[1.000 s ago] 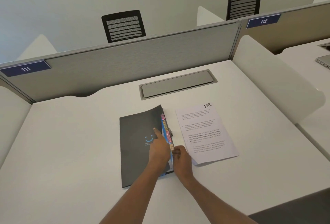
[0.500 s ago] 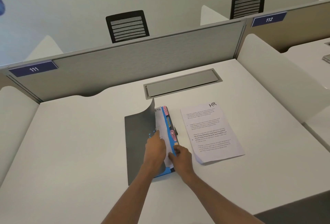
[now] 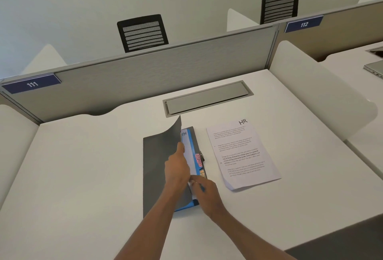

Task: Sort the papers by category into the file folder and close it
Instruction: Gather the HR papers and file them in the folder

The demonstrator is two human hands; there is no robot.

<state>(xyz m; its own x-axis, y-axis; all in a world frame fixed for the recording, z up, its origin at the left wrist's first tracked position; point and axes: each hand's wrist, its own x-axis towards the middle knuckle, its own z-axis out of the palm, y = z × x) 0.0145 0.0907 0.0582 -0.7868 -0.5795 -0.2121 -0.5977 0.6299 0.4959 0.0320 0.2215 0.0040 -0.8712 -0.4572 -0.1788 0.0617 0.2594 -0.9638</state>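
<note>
Folder cover (image 3: pixel 161 156) stands higher than a moment ago, left hand (image 3: pixel 177 168) gripping its edge; right hand (image 3: pixel 207 191) pinches inner leaves (image 3: pixel 191 156). HR sheet (image 3: pixel 242 156) lies unfiled beside; probably seeking its section

I see a dark grey file folder (image 3: pixel 159 166) with blue dividers (image 3: pixel 193 141) inside, one pink tab (image 3: pixel 198 160) and one orange tab (image 3: pixel 202 173). To its right the HR sheet (image 3: pixel 242 156) is white with black print. The desk (image 3: pixel 83 166) is white, the far partition (image 3: pixel 145 79) grey, its number plate (image 3: pixel 31 84) navy with white digits.
</note>
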